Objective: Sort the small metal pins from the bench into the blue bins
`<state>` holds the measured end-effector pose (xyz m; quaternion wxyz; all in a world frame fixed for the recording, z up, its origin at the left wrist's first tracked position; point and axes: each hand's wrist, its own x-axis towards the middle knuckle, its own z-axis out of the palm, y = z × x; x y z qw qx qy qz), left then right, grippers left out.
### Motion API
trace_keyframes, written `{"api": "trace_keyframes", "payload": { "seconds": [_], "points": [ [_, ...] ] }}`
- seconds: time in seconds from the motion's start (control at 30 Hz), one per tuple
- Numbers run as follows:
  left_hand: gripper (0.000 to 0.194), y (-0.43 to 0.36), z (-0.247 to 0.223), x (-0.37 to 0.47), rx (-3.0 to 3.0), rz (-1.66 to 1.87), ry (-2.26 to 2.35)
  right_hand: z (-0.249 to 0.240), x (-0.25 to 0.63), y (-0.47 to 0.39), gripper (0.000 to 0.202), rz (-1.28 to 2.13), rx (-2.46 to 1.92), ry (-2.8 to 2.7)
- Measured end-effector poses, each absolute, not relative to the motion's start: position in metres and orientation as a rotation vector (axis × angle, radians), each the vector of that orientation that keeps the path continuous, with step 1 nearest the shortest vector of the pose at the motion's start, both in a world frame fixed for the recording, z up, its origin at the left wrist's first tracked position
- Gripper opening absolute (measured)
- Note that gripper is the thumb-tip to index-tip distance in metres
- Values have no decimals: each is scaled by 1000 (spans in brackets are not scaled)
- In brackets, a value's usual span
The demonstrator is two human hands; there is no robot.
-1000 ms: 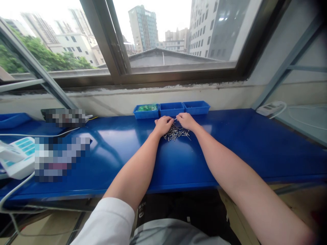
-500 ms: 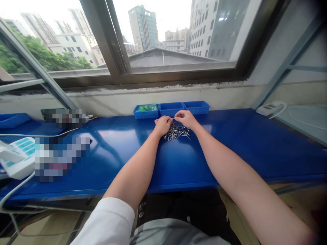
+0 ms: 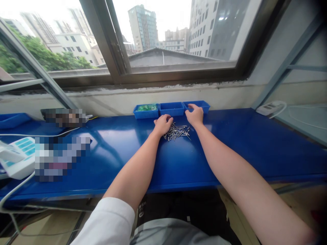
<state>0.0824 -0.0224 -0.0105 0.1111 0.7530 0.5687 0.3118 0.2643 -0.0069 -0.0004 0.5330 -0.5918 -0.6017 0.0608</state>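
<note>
A loose pile of slim silvery metal fasteners (image 3: pixel 176 132), like screws or rivets, lies on the blue table (image 3: pixel 122 146). At the pile's left edge rests my left hand (image 3: pixel 162 125), its fingers curled together; whatever they pinch is hidden or too small to name. My right hand (image 3: pixel 195 115) is beyond the pile on the right, at the front wall of the right blue bin (image 3: pixel 205 109). Its thumb and forefinger are apart, with nothing visible between them. The middle blue bin (image 3: pixel 171 113) stands just behind and between my hands.
A left blue bin (image 3: pixel 142 115) holds green-wrapped items (image 3: pixel 146 107). Farther left are a white device with teal keys (image 3: pixel 24 146), a blurred-out object (image 3: pixel 62 160) and cables. A white power strip (image 3: pixel 268 107) lies at the right, near a metal shelf post (image 3: pixel 273 81).
My right hand has moved from beside my left hand, rightward and away from me, to the right bin, and its fingers have spread. My left hand has barely moved.
</note>
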Motion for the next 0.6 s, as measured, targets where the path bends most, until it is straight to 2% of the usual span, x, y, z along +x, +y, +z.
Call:
{"api": "trace_keyframes", "payload": {
  "seconds": [0.27,0.6],
  "points": [
    [30,-22,-10,82,2205,896,1679,-1,272,-9,57,4,-1768,-1382],
    [31,-24,-10,83,2224,837,1707,-6,276,-4,75,54,-2002,-1487]
  ]
}}
